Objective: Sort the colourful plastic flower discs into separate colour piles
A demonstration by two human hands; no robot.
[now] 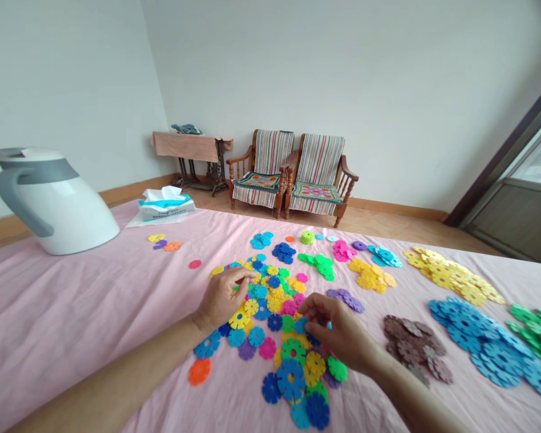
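Note:
A mixed heap of colourful plastic snowflake discs (275,322) lies on a pink cloth in front of me. My left hand (223,297) is over the heap's left side, fingers bent and thumb a little apart, with nothing visible between them. At the right side of the heap, my right hand (338,331) has its fingers curled and pinched at a light-blue snowflake disc (301,325), partly covered by the fingertips. Near the front lie a larger blue disc (291,380) and an orange disc (199,372).
Single-colour piles stand to the right: brown discs (415,346), blue discs (491,343), yellow discs (451,273) and green discs (536,331). Smaller piles, such as pink discs (344,250), line the back. A white jug (72,207) and a tissue pack (166,206) stand left.

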